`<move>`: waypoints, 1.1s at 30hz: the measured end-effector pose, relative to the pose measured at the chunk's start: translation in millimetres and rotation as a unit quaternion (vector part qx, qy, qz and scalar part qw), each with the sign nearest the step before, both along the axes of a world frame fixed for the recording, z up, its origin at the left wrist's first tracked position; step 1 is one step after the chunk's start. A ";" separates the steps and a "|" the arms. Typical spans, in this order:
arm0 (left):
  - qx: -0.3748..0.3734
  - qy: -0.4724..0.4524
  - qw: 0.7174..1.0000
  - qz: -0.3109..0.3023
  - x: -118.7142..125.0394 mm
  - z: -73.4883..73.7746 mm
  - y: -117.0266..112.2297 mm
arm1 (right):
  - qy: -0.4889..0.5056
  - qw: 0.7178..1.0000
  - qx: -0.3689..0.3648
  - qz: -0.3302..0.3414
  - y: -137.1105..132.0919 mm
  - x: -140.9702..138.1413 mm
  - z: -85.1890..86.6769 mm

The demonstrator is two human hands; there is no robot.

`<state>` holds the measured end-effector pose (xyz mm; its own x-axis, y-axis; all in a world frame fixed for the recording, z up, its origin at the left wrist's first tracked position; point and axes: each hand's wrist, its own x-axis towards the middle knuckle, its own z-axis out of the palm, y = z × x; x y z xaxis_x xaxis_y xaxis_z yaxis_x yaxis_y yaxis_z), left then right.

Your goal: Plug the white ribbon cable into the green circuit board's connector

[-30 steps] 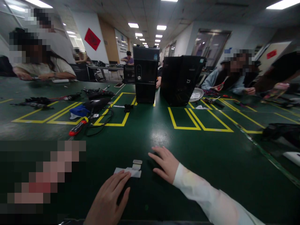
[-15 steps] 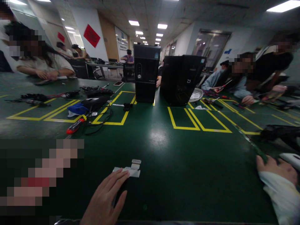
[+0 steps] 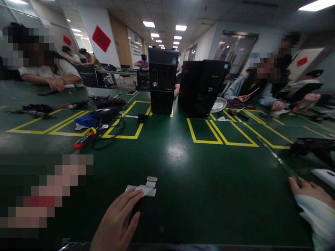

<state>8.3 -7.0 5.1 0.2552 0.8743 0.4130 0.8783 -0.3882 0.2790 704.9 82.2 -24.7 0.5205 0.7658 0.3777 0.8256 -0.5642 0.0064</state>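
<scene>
My left hand (image 3: 117, 218) rests on the table with its fingers stretched out, palm down. Its fingertips press on a small white flat ribbon cable (image 3: 149, 191), which has a connector tab sticking up at its far side. Over at the right edge, my right hand (image 3: 312, 191) has the near end of a long thin green strip (image 3: 278, 159), seemingly a narrow circuit board, between thumb and fingers. The strip slants away across the table toward the yellow tape lines. The tips of my right fingers are partly hidden.
Two black computer towers (image 3: 162, 82) (image 3: 202, 89) stand upright ahead. A red-black screwdriver (image 3: 84, 140), cables and a blue cloth (image 3: 86, 121) lie at the left. Beside my right hand are a white object (image 3: 324, 175) and a black item (image 3: 311, 148). Other people sit around the table.
My right hand has shifted slightly right and down, and more of the green strip shows clearly. My left hand and the ribbon cable stay put. The standing person at the right has moved.
</scene>
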 end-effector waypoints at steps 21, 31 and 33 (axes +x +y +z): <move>-0.014 -0.009 1.000 -0.001 1.3 2.8 1.1 | 0.111 0.903 -0.021 0.414 -18.8 -118.2 -4.6; -0.018 -0.021 1.000 0.003 0.8 3.4 2.0 | 0.115 0.794 -0.034 0.596 30.7 -254.4 16.5; -0.018 -0.020 1.000 0.003 1.1 4.2 1.6 | 0.114 0.772 -0.036 0.624 41.7 -276.5 18.4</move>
<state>9.4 -5.3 9.3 0.2342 0.8899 0.3915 0.8685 -0.3724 0.3270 428.5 123.9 -6.3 -0.5925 0.7401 0.3182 0.7110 0.6661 -0.2254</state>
